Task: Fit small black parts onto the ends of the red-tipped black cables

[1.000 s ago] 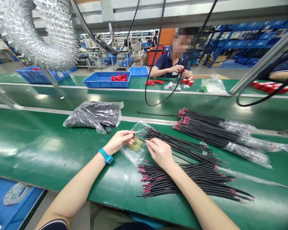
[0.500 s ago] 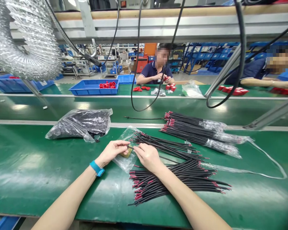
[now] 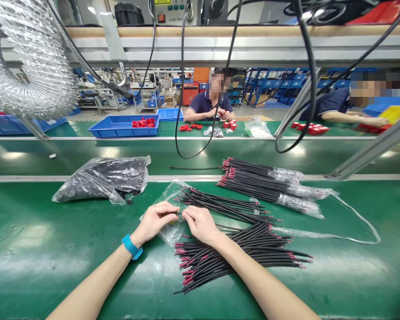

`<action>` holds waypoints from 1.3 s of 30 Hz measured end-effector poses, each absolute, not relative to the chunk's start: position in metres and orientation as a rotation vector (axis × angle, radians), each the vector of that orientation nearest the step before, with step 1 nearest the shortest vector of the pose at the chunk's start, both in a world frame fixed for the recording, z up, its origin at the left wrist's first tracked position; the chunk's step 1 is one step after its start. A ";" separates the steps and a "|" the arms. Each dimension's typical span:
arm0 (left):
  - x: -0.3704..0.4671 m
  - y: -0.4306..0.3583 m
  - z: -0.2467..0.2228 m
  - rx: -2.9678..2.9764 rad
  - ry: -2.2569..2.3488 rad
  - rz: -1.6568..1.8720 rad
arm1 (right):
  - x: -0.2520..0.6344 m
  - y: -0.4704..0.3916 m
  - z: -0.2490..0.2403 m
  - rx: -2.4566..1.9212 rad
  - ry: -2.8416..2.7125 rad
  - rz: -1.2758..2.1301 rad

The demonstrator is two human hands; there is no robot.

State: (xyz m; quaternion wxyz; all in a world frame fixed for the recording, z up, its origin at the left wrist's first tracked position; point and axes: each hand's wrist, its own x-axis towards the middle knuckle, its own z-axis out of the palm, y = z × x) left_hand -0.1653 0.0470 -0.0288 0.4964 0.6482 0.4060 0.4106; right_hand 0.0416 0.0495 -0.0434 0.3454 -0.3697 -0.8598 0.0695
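My left hand is closed in a pinch over a clear plastic bag lying on the bench. Its fingertips grip the end of a black cable; any small part there is hidden by the fingers. Right beside it, my right hand pinches the same cable, which trails off to the right behind the hand. A small yellowish piece on the bag peeks out below the fingertips, mostly covered. Under my right forearm lies a loose pile of black cables with red ends. Several more cables lie just beyond my hands.
At the left rests a plastic bag of small black parts. Bundled cables in clear wrap lie back right, with a plastic strip trailing. Black leads hang overhead. Across the bench, two people work near red parts and a blue tray.
The camera view has shifted, so the whole scene sits slightly left and mostly lower. My fingertips stay close together on the cable, and less of the yellowish piece shows.
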 end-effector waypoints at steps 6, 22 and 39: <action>-0.162 0.045 -0.028 1.707 0.960 1.014 | 0.041 0.048 -0.042 -0.949 -2.247 0.323; -0.168 0.053 -0.027 1.274 0.936 0.982 | 0.033 0.051 -0.041 -0.933 -2.158 0.126; -0.163 0.047 -0.026 1.725 0.934 1.152 | 0.033 0.052 -0.040 -0.992 -2.172 0.419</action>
